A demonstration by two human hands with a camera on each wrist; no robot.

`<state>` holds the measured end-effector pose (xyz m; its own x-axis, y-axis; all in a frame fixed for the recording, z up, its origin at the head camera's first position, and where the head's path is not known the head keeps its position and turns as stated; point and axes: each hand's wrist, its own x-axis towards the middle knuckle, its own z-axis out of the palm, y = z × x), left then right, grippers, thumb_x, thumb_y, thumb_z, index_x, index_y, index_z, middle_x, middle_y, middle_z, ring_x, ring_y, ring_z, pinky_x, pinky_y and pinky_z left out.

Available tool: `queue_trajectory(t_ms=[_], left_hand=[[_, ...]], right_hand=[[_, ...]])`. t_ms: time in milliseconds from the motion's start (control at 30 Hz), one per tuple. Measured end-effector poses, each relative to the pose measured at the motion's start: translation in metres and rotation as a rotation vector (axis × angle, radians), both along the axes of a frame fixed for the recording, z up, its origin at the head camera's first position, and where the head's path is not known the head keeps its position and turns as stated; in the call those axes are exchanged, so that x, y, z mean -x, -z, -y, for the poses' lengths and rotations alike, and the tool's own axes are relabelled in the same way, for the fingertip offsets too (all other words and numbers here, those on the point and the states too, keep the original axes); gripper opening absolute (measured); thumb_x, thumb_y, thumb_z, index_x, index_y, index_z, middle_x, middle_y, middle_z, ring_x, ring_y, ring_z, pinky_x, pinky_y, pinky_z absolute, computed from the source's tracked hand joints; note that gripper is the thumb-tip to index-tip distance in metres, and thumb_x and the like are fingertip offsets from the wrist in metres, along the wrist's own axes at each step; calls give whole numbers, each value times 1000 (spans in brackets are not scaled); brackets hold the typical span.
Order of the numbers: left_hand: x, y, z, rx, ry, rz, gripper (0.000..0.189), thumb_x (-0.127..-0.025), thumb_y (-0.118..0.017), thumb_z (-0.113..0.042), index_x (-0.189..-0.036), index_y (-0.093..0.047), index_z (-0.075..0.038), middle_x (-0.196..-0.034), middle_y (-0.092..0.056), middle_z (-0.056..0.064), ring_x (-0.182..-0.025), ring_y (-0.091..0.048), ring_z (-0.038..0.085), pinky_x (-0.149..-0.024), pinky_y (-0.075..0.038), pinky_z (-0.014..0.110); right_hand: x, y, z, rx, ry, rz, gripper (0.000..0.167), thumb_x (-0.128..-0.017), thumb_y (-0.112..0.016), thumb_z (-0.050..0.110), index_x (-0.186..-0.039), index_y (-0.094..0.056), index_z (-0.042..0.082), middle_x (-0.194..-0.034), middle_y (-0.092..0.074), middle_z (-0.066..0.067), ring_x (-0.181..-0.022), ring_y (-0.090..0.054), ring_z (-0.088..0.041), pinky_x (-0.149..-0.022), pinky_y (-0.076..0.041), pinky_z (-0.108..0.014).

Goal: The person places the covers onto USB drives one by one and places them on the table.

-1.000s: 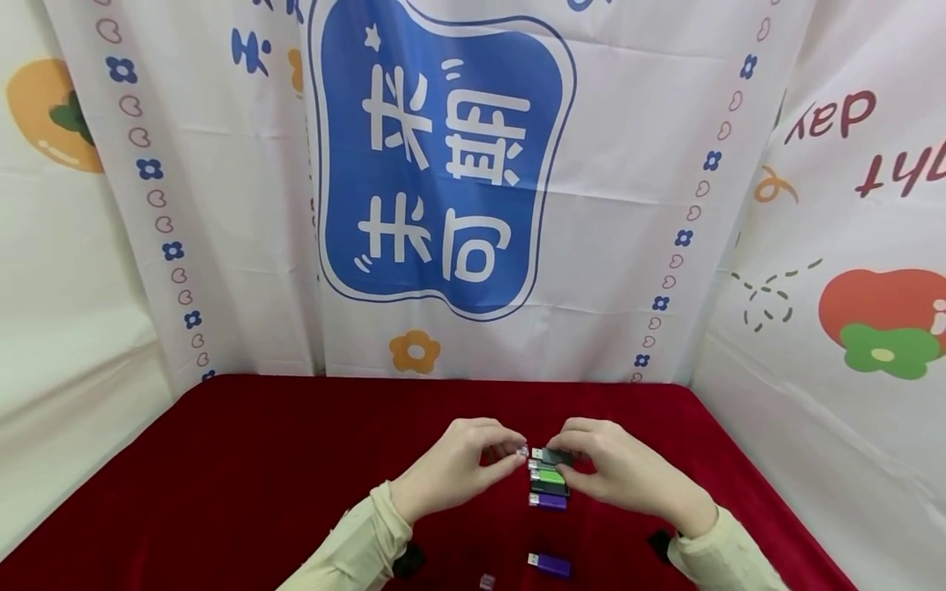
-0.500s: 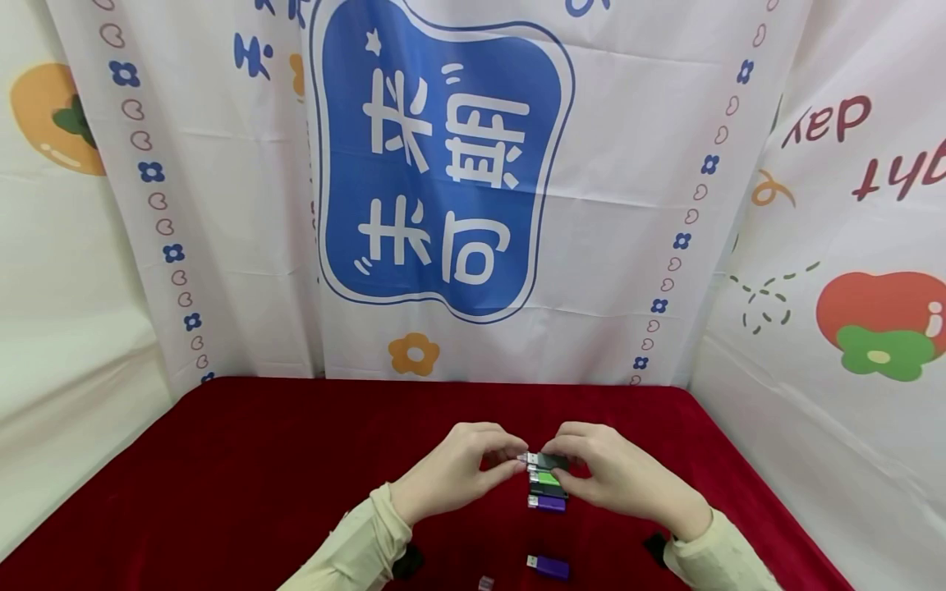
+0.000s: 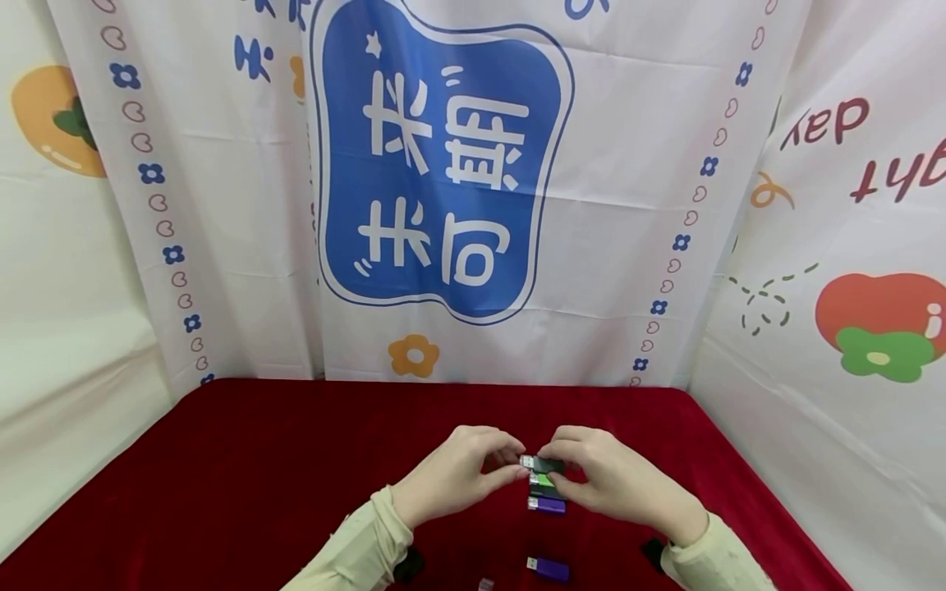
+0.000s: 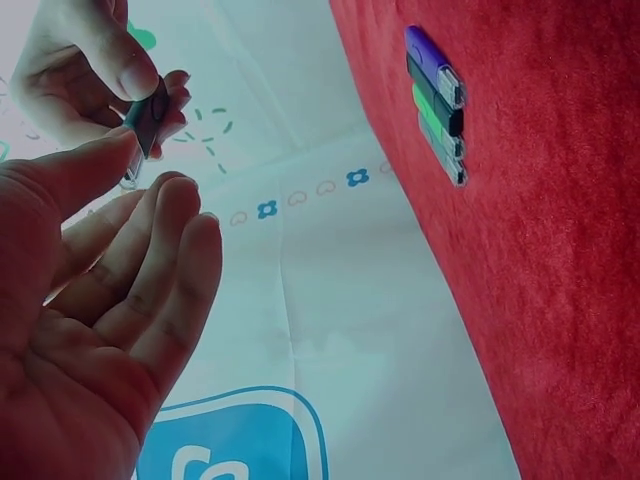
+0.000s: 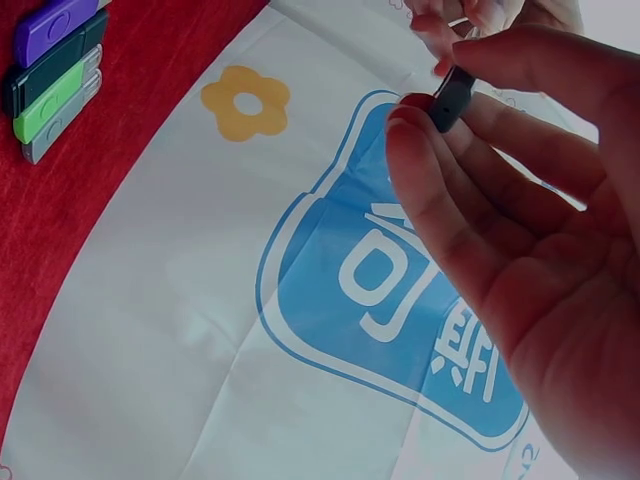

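My right hand (image 3: 617,476) pinches a dark USB stick (image 5: 455,97) between thumb and fingers, its metal plug pointing left, above the table. At the plug end, my left hand (image 3: 458,466) pinches a small clear cap (image 4: 131,174) with thumb and forefinger. The cap sits around the plug; whether it is fully on, I cannot tell. Below the hands, capped sticks lie side by side in a row: purple (image 4: 428,48), black (image 4: 436,95), green (image 4: 430,108) and grey (image 5: 60,135).
Nearer me on the red cloth (image 3: 296,476) lies an uncapped purple USB stick (image 3: 548,569). A loose clear cap (image 3: 485,584) is to its left at the frame's bottom edge. Printed white curtains (image 3: 628,205) stand behind and at both sides.
The dark stick has moved slightly left and toward me, and its plug has met the clear cap in my left hand. A gap separated them one second ago.
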<state>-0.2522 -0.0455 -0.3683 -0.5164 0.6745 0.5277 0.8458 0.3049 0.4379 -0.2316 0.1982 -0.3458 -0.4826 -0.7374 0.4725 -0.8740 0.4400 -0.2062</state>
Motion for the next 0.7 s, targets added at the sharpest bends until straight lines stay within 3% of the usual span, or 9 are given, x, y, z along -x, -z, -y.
queue_trajectory(t_ms=[167, 700], left_hand=[[1, -1, 0, 2, -2, 17, 14, -92, -72, -20, -103, -73, -12, -89, -66, -13, -79, -60, -5, -69, -53, 21], [-1, -1, 2, 0, 47, -34, 16, -92, -71, -15, -106, -76, -10, -92, -68, -9, -77, -58, -5, -66, -49, 12]], right_hand=[[-1, 0, 1, 5, -18, -15, 21, -82, -79, 4, -101, -72, 9, -93, -61, 8, -77, -56, -1, -67, -48, -12], [-2, -1, 3, 3, -59, -39, 21, -82, -77, 1, -102, -73, 7, -93, -61, 6, -77, -56, -1, -68, -47, -10]])
